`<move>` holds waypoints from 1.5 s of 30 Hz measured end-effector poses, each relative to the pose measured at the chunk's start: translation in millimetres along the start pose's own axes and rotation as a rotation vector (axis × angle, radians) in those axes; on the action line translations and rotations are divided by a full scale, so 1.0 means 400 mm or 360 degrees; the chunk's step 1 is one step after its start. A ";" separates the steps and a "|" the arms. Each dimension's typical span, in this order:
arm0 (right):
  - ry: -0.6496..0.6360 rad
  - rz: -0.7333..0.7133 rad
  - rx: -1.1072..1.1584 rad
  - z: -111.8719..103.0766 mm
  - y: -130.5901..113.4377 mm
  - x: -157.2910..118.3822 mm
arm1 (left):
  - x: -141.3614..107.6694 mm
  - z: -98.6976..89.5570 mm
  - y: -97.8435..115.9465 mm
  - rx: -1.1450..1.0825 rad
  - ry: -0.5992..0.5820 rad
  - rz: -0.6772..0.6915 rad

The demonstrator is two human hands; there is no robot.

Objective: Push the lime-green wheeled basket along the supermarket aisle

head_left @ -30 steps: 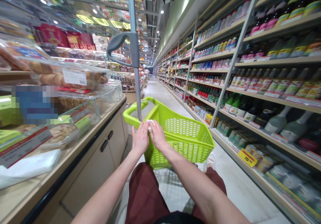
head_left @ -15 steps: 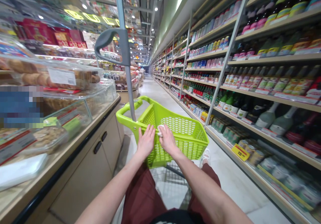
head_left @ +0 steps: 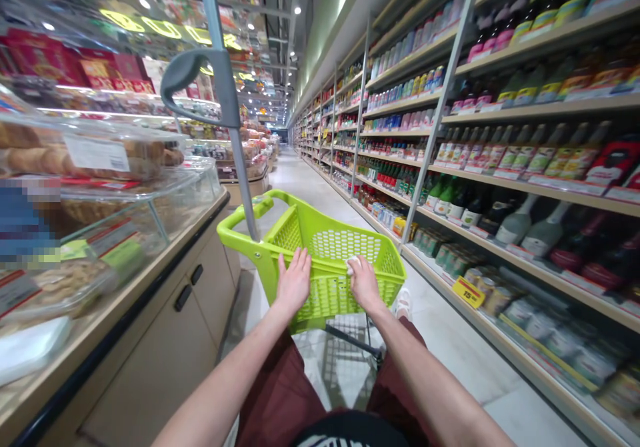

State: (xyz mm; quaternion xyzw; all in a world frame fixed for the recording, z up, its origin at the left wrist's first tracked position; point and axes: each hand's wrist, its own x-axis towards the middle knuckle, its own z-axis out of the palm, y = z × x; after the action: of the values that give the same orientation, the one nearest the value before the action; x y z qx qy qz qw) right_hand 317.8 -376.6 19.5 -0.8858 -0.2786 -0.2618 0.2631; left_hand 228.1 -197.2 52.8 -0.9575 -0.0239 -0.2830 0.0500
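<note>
A lime-green plastic shopping cart basket [head_left: 320, 293] with perforated walls stands in front of me, its near rim facing me. My left hand [head_left: 294, 279] lies with fingers stretched out on the rim, towards the handle end. Farther right along the same rim, my right hand [head_left: 363, 283] is closed on a crumpled white wipe [head_left: 354, 264] and presses it against the edge. A grey upright pole [head_left: 241, 173] with a grey grip [head_left: 203, 88] rises at the cart's left end. No goods show in the part of the basket I can see.
Tall shelves of bottles and cans [head_left: 540, 173] line the right side, with a yellow price tag [head_left: 469, 292] low down. On the left is a counter [head_left: 165, 340] with packaged baked goods [head_left: 90, 153]. The pale floor aisle [head_left: 300, 173] runs away ahead.
My right hand has slid right along the rim with the wipe, away from my left hand. My left hand stays on the rim. The view has shifted slightly.
</note>
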 end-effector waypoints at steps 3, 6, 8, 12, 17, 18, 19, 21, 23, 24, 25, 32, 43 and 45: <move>-0.0010 -0.0142 0.0072 0.019 -0.047 0.008 | 0.007 0.009 0.050 -0.0047 -0.0085 0.0130; -0.0008 -0.0187 0.0090 0.026 -0.054 0.012 | 0.007 0.023 0.071 -0.0065 -0.0137 0.0174; -0.0005 -0.0155 0.0068 0.015 -0.016 0.004 | 0.005 0.031 0.068 -0.0073 -0.0152 0.0177; 0.0038 0.0034 -0.0074 -0.037 0.128 -0.033 | 0.003 0.035 0.057 -0.0078 -0.0136 0.0179; 0.0175 0.0310 -0.0171 -0.082 0.259 -0.080 | 0.013 0.037 0.079 -0.0044 -0.0108 0.0120; 0.0189 0.0319 -0.0160 -0.080 0.259 -0.083 | 0.016 0.038 0.090 -0.0041 -0.0110 0.0116; 0.0197 0.0307 -0.0142 -0.074 0.249 -0.083 | 0.019 0.040 0.104 -0.0044 -0.0120 0.0129; 0.0194 0.0225 -0.0087 -0.055 0.208 -0.075 | 0.023 0.045 0.135 -0.0069 -0.0167 0.0214; 0.0160 0.0089 -0.0024 -0.034 0.155 -0.059 | 0.027 0.051 0.169 -0.0108 -0.0228 0.0326; 0.0139 0.0024 0.0001 -0.026 0.132 -0.051 | 0.028 0.054 0.183 -0.0126 -0.0257 0.0367; 0.0118 -0.0031 0.0019 -0.021 0.116 -0.044 | 0.029 0.056 0.195 -0.0139 -0.0281 0.0391; 0.0181 0.0131 -0.0057 -0.065 0.237 -0.069 | 0.031 0.055 0.191 -0.0190 -0.0339 0.0411; 0.0203 -0.0001 0.0112 -0.008 0.124 -0.037 | 0.043 0.033 0.203 -0.0216 -0.0463 0.0358; 0.0158 -0.0123 0.0188 0.002 0.078 -0.023 | 0.041 0.029 0.187 -0.0202 -0.0462 0.0330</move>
State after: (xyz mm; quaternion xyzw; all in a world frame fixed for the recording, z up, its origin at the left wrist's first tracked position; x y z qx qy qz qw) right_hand 331.1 -401.3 3.3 -0.8433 -0.3141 -0.2983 0.3181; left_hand 253.8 -269.9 46.1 -0.9868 0.0859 -0.1363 0.0145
